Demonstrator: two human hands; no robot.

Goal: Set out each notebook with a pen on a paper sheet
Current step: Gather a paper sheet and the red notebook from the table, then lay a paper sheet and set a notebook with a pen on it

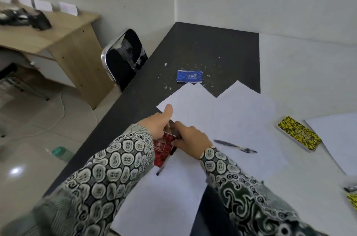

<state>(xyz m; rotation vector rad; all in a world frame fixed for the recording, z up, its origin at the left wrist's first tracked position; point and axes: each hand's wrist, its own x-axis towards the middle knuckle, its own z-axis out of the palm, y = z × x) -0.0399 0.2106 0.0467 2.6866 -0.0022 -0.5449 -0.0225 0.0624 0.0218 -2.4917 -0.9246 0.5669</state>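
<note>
A red notebook [161,148] was gripped at its top edge by the fingers of the left hand [157,125] and the right hand [190,137], over a paper sheet [170,187] on the dark desk [202,46]. A pen [164,166] lay alongside it. A blue notebook [189,76] lay on bare desk; a yellow notebook [299,133] and another pen [234,146] lay to the right.

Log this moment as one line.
hands: left and right on red notebook | pen beside it, on paper sheet | blue notebook on bare table
</note>
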